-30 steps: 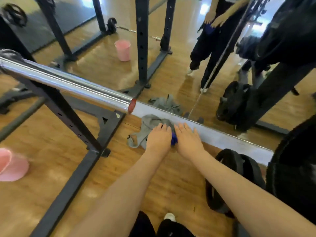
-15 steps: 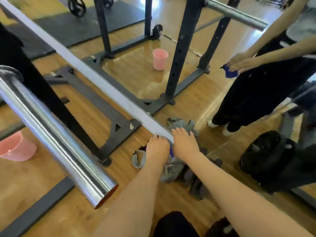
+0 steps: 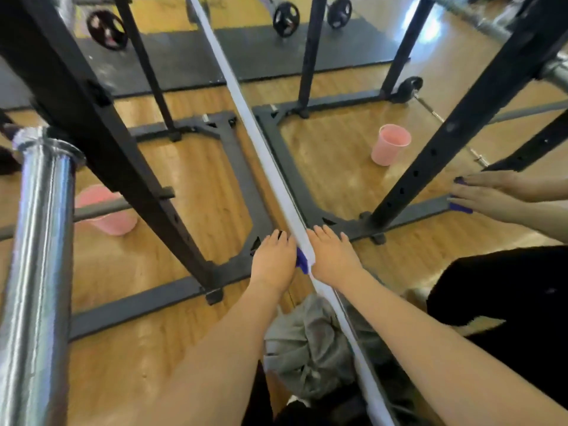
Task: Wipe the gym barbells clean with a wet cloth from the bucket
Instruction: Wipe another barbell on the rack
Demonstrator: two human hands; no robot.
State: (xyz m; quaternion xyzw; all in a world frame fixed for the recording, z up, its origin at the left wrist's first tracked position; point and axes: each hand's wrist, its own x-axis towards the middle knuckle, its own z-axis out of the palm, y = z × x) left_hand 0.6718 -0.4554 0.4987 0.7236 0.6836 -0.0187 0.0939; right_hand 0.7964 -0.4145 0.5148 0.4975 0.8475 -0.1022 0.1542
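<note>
A pale mirror edge strip (image 3: pixel 261 142) is flanked by the left hand (image 3: pixel 273 262) and the right hand (image 3: pixel 333 256), both laid flat, with a blue cloth (image 3: pixel 301 260) pressed between them. A chrome barbell sleeve (image 3: pixel 40 256) is seen at the left, a pink bucket (image 3: pixel 107 216) behind it on the wooden floor (image 3: pixel 190 192). Grey fabric (image 3: pixel 304 345) lies below the wrists.

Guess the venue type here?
Almost certainly a gym with a wall mirror: black squat rack, chrome barbell sleeve, weight plates on dark matting, wood floor.
</note>
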